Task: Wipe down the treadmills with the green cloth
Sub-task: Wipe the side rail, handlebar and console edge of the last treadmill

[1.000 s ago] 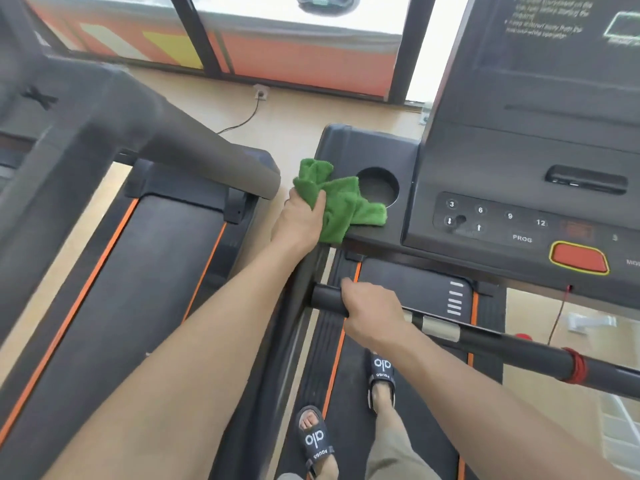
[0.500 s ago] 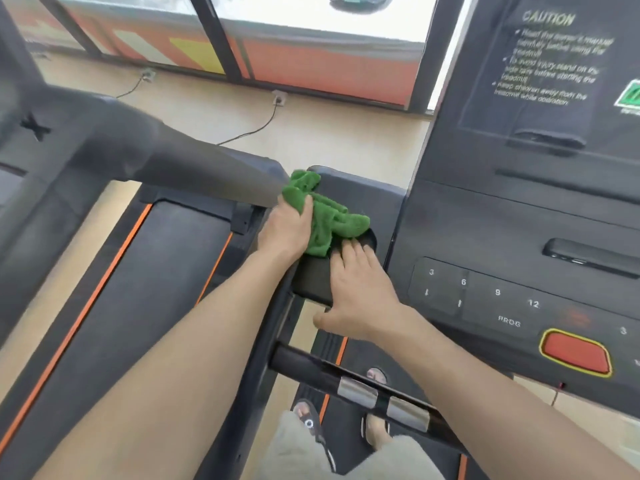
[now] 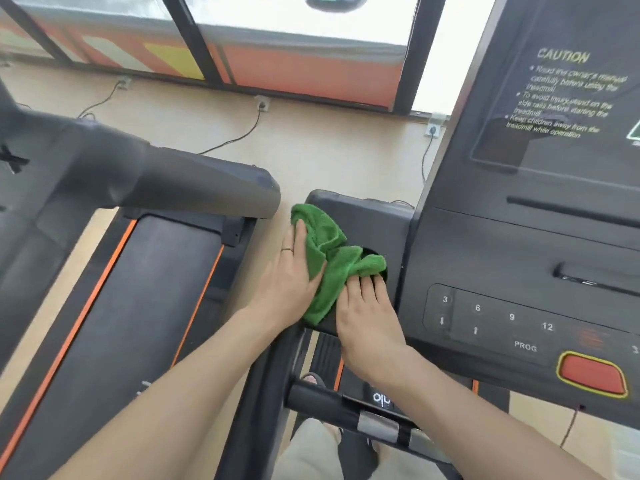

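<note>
The green cloth lies crumpled on the black left wing of the treadmill console, partly covering its round cup holder. My left hand lies flat along the cloth's left side, fingers straight, a ring on one finger. My right hand rests on the wing with straight fingers touching the cloth's lower right edge. The console's button panel with numbers and a red stop button is to the right.
A second treadmill with its grey handrail stands close on the left. A black handlebar crosses below my hands. Power cables run over the beige floor to sockets under the windows.
My right hand left the handlebar and came up onto the console wing beside the cloth. My left hand went from gripping the cloth to lying flat on it.
</note>
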`<state>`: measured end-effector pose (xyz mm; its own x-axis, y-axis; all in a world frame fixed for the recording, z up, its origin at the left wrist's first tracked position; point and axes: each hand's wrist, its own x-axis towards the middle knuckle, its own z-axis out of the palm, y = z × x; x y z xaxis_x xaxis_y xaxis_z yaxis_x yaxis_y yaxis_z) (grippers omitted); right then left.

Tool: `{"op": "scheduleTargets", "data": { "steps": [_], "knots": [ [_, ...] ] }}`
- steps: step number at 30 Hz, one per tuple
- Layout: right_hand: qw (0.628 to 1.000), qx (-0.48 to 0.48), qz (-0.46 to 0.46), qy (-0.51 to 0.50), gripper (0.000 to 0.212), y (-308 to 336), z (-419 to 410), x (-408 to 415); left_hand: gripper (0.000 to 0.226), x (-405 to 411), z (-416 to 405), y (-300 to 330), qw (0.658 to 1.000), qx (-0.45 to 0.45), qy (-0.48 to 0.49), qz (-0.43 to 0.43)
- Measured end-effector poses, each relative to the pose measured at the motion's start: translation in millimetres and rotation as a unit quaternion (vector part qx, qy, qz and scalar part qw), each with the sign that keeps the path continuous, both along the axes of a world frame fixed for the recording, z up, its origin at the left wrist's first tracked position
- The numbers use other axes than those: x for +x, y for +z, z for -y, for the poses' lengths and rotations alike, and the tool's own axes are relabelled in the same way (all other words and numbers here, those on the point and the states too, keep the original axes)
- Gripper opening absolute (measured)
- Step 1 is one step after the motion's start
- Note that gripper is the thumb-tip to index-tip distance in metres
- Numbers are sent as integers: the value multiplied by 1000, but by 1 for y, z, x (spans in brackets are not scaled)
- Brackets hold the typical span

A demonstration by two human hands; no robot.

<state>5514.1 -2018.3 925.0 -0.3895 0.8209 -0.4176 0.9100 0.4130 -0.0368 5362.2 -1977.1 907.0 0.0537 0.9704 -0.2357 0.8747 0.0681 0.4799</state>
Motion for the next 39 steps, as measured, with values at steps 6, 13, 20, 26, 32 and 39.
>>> {"op": "scheduleTargets", "data": {
  "steps": [6,13,20,26,32,39],
  "knots": [
    [1000,-14,17,-3,96,2,-2,-3,68,27,-92,-3,981,60,-134,-128],
    [991,-123,-4,43,48,68,12,26,68,67,-33,1,952,68,-288,-83],
    [964,-94,-227,-106,30,121,8,76,72,66,-10,-2,941,59,-322,-86],
    [992,1,-116,-47,74,29,-27,36,74,-4,6,28,977,100,-167,89],
    [994,82,-63,-25,71,-12,-56,32,54,6,7,-3,975,-15,191,116],
    [994,70,-69,-45,71,-12,-98,33,51,21,6,-5,975,18,219,36]
  ]
}}
